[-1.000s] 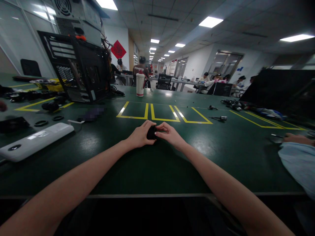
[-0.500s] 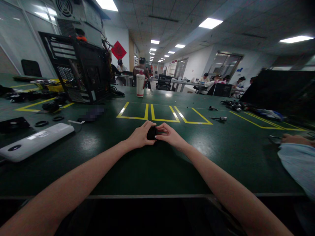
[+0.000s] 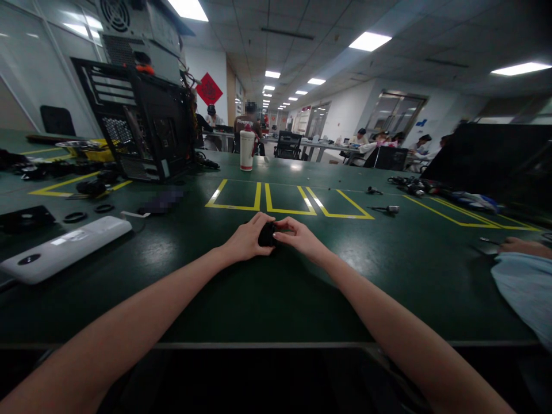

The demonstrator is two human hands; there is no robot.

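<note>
In the head view, the small black object (image 3: 267, 234) sits between the person's two hands, low over the near middle of the green bench (image 3: 267, 305). The left hand (image 3: 250, 237) is curled around its left side, gripping it between the thumb below and the fingers above. The right hand (image 3: 297, 237) has its thumb and fingers bent in at the object's right side; whether they pinch it, I cannot tell. Just beyond the hands are yellow tape outlines (image 3: 292, 211), with a white cup (image 3: 246, 152) standing behind them. To the left lie a long white box (image 3: 69, 248) and two black rings (image 3: 75, 217), and farther back stands a black computer case (image 3: 166, 126). At the right edge, another person's light-blue sleeve (image 3: 520, 282) rests on the bench
</note>
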